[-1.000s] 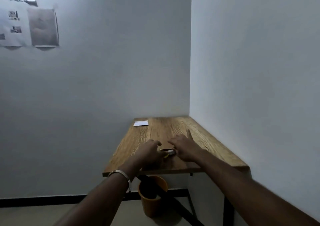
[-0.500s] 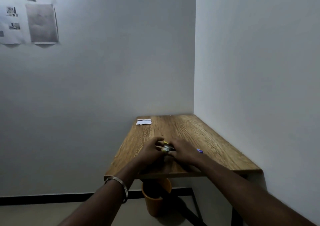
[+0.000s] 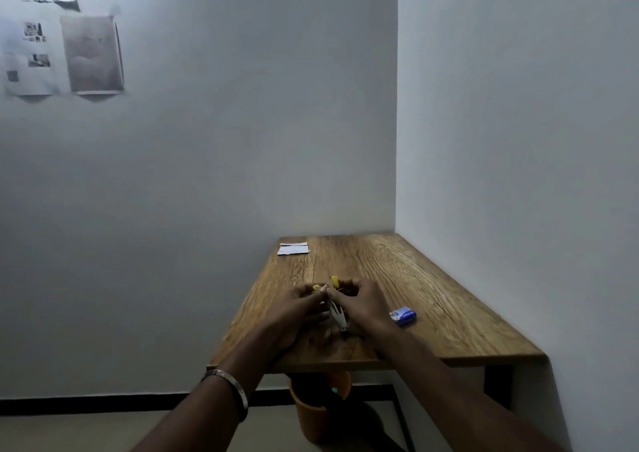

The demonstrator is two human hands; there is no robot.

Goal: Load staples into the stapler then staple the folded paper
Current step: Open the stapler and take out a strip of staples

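A small yellow and metal stapler [image 3: 336, 308] is held just above the near part of the wooden table [image 3: 449, 299]. My left hand [image 3: 294, 308] grips its left side and my right hand [image 3: 363, 304] grips its right side; yellow tips show above my fingers and a metal part hangs below, so it looks pulled open. A small blue staple box [image 3: 403, 315] lies on the table right of my right hand. The folded white paper [image 3: 293, 249] rests at the far left corner of the table.
The table stands in a corner, with a wall along its right side and another behind. An orange bin [image 3: 313, 406] sits on the floor under the near edge. Paper sheets [image 3: 65, 52] hang on the back wall, upper left.
Both hands have lifted the stapler off the table and drawn it apart. The blue staple box, hidden under my right hand before, now lies uncovered. The view has shifted closer to the table.
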